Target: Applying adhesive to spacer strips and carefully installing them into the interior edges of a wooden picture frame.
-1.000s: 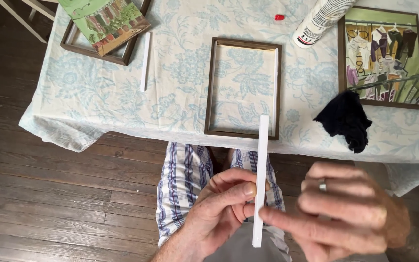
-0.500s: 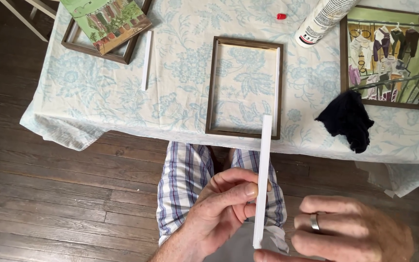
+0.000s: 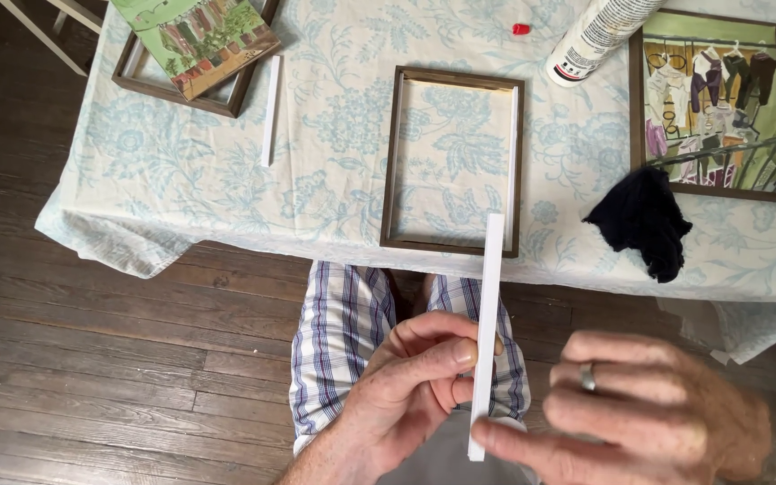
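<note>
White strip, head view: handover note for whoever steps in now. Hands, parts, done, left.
Left hand pinches the white strip mid-length, upright over the lap. Right hand touches its lower end with a fingertip.
Empty frame lies on the table; one strip already sits along its inner right edge. A spare strip lies to its left; glue tube and black cloth to its right.
Left: the held strip is not yet in a frame.

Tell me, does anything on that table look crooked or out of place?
The small painting at the far left lies tilted across its dark frame rather than seated inside it. A black cloth lies crumpled near the table's edge. Nothing looks spilled or broken.
</note>
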